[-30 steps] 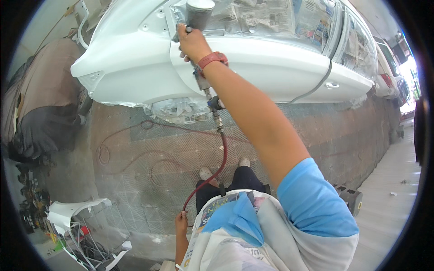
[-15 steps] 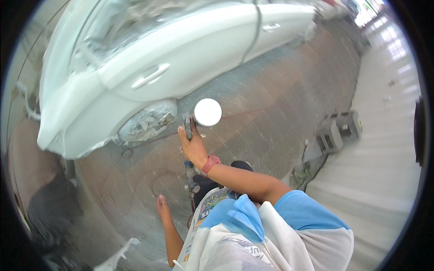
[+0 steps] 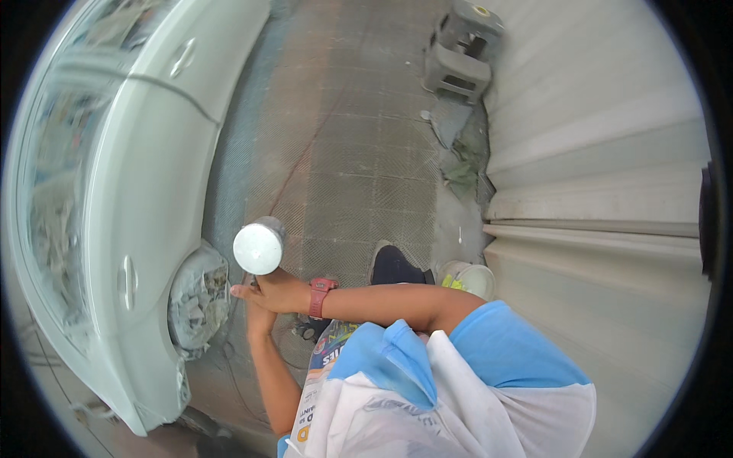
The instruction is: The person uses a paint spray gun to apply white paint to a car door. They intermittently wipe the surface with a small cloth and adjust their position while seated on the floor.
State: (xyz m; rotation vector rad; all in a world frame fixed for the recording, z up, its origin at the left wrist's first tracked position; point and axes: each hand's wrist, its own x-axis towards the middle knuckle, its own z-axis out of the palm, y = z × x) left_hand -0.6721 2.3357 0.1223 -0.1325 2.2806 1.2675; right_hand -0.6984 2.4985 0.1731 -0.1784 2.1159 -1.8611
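1. While the person stands on the tiled floor [image 3: 366, 153] beside a white car [image 3: 130, 191], the right hand [image 3: 276, 291] is wrapped closed around the grip of a spray gun [image 3: 259, 252], directly under its round white cup lid [image 3: 258, 249].
2. The left hand [image 3: 258, 319] comes up from below and meets the right hand at the same spot; its fingers are hidden behind the right hand, so I cannot tell how far it is closed or whether it grips the gun at all.
3. The spray gun is held in the air just beside the car's side, near a wheel [image 3: 197, 299] that is wrapped in crumpled paper.
4. A red wristband [image 3: 319, 296] sits on the right wrist.
5. The car runs along the left edge of the floor, its windows covered with paper [image 3: 53, 183] and a door handle [image 3: 126, 276] showing on the pale panel.
6. A thin reddish hose [image 3: 299, 169] lies across the floor, leading toward the far end.
7. A dark shoe [image 3: 393, 266] rests on the floor next to a white bucket [image 3: 472, 278], which stands at the right edge against a pale corrugated wall [image 3: 595, 175].
8. A grey step stool [image 3: 462, 49] stands at the floor's far right corner, well apart from the hands.
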